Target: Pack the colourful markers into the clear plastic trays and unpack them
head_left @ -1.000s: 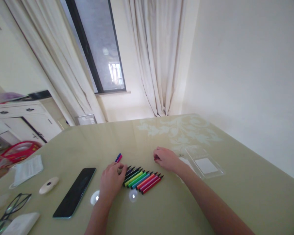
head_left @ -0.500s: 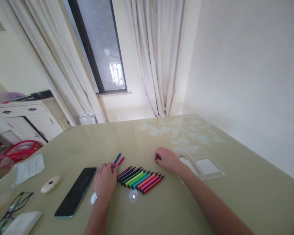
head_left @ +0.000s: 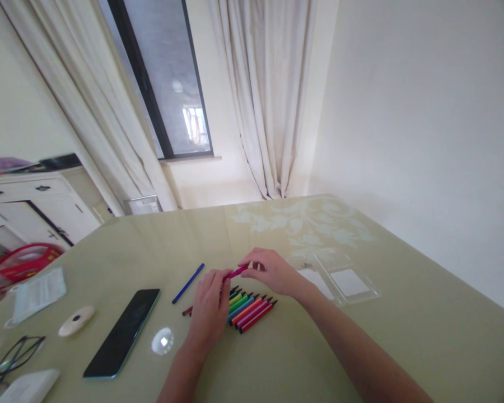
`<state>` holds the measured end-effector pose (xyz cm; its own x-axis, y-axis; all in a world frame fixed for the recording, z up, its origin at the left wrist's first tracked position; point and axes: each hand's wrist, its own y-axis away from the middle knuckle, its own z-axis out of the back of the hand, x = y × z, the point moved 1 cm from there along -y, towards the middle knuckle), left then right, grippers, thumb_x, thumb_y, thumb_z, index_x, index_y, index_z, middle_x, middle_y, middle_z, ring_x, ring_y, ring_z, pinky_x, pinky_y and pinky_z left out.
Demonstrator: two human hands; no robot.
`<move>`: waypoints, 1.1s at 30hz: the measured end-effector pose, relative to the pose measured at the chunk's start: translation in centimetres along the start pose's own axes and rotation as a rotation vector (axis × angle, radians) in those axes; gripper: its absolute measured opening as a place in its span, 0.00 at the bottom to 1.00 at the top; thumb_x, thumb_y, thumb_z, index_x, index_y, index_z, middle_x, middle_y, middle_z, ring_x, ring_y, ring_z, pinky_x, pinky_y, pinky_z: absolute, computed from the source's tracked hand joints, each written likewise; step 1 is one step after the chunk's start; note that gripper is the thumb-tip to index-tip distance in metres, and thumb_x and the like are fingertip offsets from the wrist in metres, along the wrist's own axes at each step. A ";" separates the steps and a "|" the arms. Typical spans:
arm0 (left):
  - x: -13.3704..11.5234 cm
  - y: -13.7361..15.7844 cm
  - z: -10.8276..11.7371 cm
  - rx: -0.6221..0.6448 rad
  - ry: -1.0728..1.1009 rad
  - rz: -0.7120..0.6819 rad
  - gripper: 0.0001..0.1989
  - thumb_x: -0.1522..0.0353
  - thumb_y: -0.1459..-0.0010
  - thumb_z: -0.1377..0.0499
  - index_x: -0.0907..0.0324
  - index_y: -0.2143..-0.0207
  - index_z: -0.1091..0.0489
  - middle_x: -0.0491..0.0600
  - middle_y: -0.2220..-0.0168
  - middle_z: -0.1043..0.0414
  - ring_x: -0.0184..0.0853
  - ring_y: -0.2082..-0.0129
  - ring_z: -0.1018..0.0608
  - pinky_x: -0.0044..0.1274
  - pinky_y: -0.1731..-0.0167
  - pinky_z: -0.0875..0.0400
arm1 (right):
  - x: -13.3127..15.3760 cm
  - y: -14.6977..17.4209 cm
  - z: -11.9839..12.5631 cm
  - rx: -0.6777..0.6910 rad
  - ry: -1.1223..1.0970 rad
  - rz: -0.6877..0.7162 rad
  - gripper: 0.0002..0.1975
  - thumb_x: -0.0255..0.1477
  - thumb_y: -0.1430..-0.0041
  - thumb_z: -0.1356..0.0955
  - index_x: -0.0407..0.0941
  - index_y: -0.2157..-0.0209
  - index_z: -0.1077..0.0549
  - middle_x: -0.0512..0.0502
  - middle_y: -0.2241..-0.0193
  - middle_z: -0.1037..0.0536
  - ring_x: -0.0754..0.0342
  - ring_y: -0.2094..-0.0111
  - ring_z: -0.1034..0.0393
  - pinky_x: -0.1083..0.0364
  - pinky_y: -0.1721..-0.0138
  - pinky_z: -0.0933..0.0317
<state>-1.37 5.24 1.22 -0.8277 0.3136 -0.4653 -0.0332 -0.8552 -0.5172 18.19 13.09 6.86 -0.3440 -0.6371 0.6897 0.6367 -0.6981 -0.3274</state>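
Note:
Both hands hold one pink felt-tip pen (head_left: 237,272) above the table, over the far side of a row of pens. My left hand (head_left: 210,299) grips its left end, and my right hand (head_left: 271,271) pinches the right end. Below them lie several uncapped felt-tip pens (head_left: 255,314) side by side, their dark tips pointing up and right. My left hand and wrist hide part of that row. To the left, a blue felt-tip pen (head_left: 188,284) with its cap on lies apart from the others.
Left of my hands lie a black phone (head_left: 124,334), an oval white case (head_left: 76,321), a face mask (head_left: 40,296), glasses (head_left: 14,358) and a white box (head_left: 29,387). A clear plastic case (head_left: 353,284) lies at the right. The table's (head_left: 172,235) far edge faces a curtained window.
My left hand has lifted the pink pen from beside the blue one and moved right. My right hand has come left and taken hold of the pen's other end.

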 end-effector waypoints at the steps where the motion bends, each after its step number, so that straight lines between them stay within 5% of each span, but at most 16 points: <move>1: -0.2 0.0 0.1 0.016 -0.010 0.005 0.14 0.62 0.28 0.52 0.54 0.51 0.29 0.52 0.56 0.24 0.41 0.54 0.24 0.34 0.51 0.31 | 0.4 -0.1 -0.1 0.036 0.035 0.008 0.08 0.33 0.35 0.28 0.46 0.60 0.17 0.48 0.64 0.18 0.55 0.64 0.26 0.58 0.60 0.37; 6: 0.0 0.0 0.3 0.085 -0.058 0.015 0.14 0.60 0.29 0.50 0.53 0.59 0.26 0.50 0.61 0.23 0.41 0.58 0.23 0.33 0.55 0.32 | 0.5 -0.3 -0.4 0.135 0.149 0.025 0.08 0.28 0.34 0.30 0.47 0.61 0.16 0.48 0.64 0.16 0.54 0.61 0.25 0.58 0.57 0.37; 15: 0.7 -0.1 0.0 0.148 -0.060 0.030 0.17 0.61 0.29 0.51 0.53 0.57 0.23 0.49 0.58 0.20 0.40 0.56 0.21 0.31 0.53 0.31 | -0.2 -0.2 -0.5 0.168 0.255 0.068 0.09 0.28 0.33 0.31 0.47 0.60 0.16 0.47 0.63 0.16 0.53 0.59 0.25 0.57 0.55 0.37; 23: 4.3 0.1 2.5 0.005 -0.337 0.404 0.16 0.60 0.30 0.51 0.54 0.58 0.26 0.52 0.57 0.20 0.43 0.57 0.19 0.30 0.58 0.30 | -3.6 0.5 3.2 -0.026 0.376 -0.177 0.05 0.27 0.37 0.29 0.45 0.64 0.18 0.47 0.65 0.19 0.54 0.63 0.26 0.57 0.60 0.38; 33: 5.4 0.4 2.4 0.105 -0.527 0.508 0.21 0.56 0.30 0.54 0.56 0.65 0.26 0.54 0.61 0.22 0.47 0.58 0.21 0.34 0.59 0.32 | -4.3 1.0 -0.2 0.199 0.486 -0.330 0.03 0.24 0.45 0.28 0.45 0.67 0.20 0.46 0.66 0.20 0.51 0.63 0.28 0.56 0.64 0.41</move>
<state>-7.16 5.57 0.19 -0.9137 -0.3488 -0.2088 0.3942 -0.8854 -0.2462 20.17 15.01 3.46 -0.7896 -0.5068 0.3459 0.5437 -0.8392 0.0117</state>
